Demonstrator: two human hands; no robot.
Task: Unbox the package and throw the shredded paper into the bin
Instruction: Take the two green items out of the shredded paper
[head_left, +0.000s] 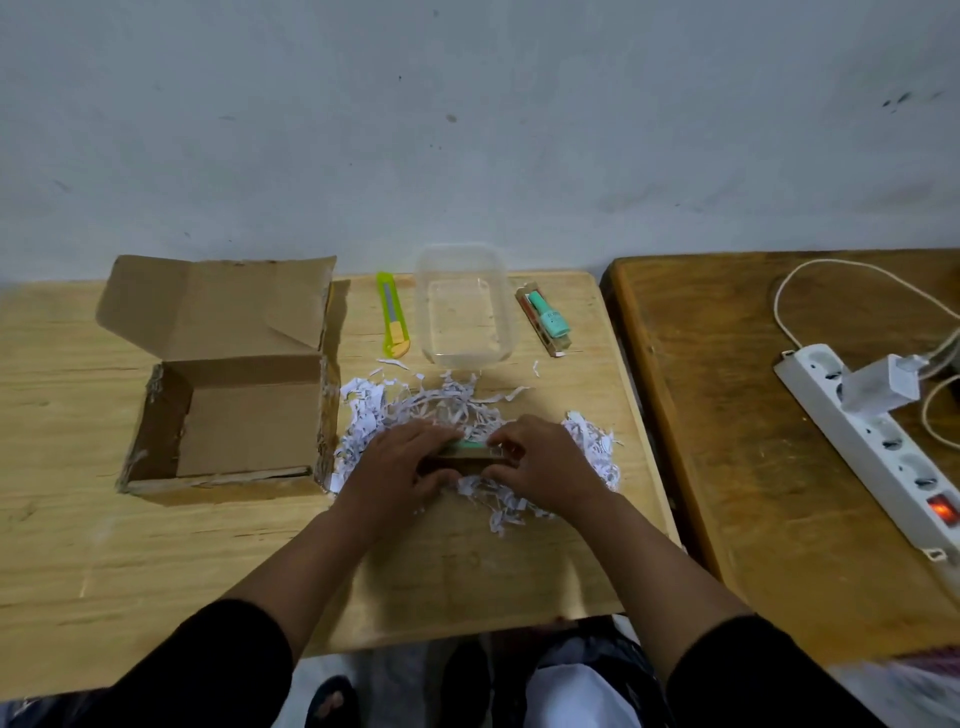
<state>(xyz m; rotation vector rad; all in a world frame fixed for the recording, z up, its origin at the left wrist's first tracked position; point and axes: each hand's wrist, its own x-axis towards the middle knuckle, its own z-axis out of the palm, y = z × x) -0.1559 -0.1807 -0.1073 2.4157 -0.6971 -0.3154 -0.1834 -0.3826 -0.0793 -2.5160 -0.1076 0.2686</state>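
An open cardboard box (244, 415) sits on the left of the light wooden table (156, 561), flaps up, its inside bare. A heap of white shredded paper (405, 410) lies just right of the box. On top of the heap, my left hand (400, 462) and my right hand (545, 462) both grip the ends of a small brown pack with a mint-green item (470, 454). A clear plastic bin (465, 306) stands behind the paper, with nothing visible inside.
A yellow-green utility knife (393, 314) lies left of the bin. A second brown pack with a mint-green item (544, 318) lies right of it. A darker table (753, 415) on the right carries a white power strip (872, 441) with charger and cable.
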